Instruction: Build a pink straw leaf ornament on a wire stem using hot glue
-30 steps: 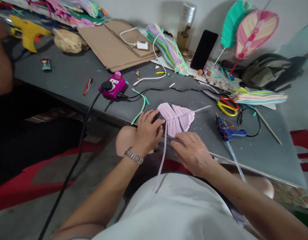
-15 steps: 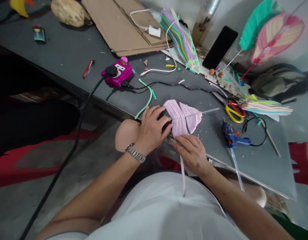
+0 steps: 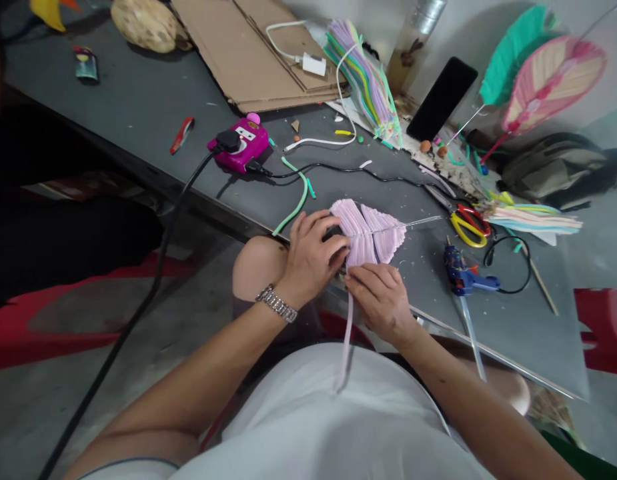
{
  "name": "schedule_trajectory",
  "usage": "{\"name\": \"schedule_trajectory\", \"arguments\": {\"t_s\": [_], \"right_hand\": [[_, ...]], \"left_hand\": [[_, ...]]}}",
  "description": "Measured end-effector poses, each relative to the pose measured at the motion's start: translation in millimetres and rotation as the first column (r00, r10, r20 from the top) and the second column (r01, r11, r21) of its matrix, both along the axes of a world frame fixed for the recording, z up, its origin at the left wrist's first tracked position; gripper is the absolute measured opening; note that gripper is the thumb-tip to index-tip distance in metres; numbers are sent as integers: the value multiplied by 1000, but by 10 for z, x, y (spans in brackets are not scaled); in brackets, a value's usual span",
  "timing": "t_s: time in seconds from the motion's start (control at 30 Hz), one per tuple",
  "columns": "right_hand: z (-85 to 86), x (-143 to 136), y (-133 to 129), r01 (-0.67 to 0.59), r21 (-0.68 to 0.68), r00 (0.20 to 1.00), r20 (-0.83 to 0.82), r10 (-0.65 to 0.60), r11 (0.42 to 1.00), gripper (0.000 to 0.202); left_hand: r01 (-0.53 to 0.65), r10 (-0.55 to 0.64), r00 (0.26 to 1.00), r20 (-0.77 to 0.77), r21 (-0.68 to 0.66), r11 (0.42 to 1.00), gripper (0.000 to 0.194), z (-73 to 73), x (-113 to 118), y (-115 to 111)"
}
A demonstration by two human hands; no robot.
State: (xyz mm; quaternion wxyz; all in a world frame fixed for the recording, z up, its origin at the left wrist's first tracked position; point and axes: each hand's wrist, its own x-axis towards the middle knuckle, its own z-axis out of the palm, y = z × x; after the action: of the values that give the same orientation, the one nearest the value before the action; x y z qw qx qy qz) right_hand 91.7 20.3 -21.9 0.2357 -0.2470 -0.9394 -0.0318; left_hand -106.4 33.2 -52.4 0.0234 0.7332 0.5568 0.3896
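Note:
A pale pink leaf [image 3: 362,243] built from rows of fuzzy pipe cleaners lies at the table's near edge, a thin wire stem [image 3: 424,221] sticking out to its right. My left hand [image 3: 313,253] is closed on the leaf's left end, fingers bent over its edge. At the leaf's near edge, my right hand [image 3: 383,303] pinches a pink pipe cleaner [image 3: 346,347], whose loose end hangs down against the white shirt. My fingertips partly hide where that pipe cleaner meets the leaf.
A blue glue gun [image 3: 461,273] and scissors [image 3: 471,223] lie to the right. A magenta power adapter [image 3: 241,143] with black cables sits left of the leaf. Behind are cardboard [image 3: 268,73], pipe cleaner bundles [image 3: 363,80], a phone [image 3: 442,97] and finished leaves [image 3: 553,83].
The loose end of the pink pipe cleaner has swung to the left. Both hands stay at the leaf with almost the same grip; the view has shifted slightly.

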Motion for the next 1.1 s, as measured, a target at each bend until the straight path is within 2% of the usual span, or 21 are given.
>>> {"name": "schedule_trajectory", "arguments": {"t_s": [0.13, 0.33, 0.57, 0.8, 0.93, 1.1], "right_hand": [[10, 3, 43, -28, -2, 1000, -2, 28, 1000, 22], [24, -27, 38, -5, -2, 999, -38, 5, 1000, 19], [-13, -12, 13, 0, -36, 1000, -23, -1, 999, 17], [25, -10, 73, 121, -79, 991, 67, -115, 990, 20], [82, 1, 161, 100, -83, 986, 138, -88, 992, 19], [82, 45, 172, 93, -116, 988, 135, -77, 989, 18]], "left_hand": [[41, -41, 999, 9, 20, 999, 16, -9, -12, -13], [132, -134, 990, 49, 37, 991, 16, -32, -44, -71], [113, -115, 993, 40, 42, 993, 13, -43, -44, -67], [116, -116, 993, 36, 6, 993, 14, 11, -46, -73], [105, -105, 994, 35, 0, 995, 11, 30, -35, -62], [100, -100, 995, 17, 1, 995, 12, 41, -34, -59]]}}
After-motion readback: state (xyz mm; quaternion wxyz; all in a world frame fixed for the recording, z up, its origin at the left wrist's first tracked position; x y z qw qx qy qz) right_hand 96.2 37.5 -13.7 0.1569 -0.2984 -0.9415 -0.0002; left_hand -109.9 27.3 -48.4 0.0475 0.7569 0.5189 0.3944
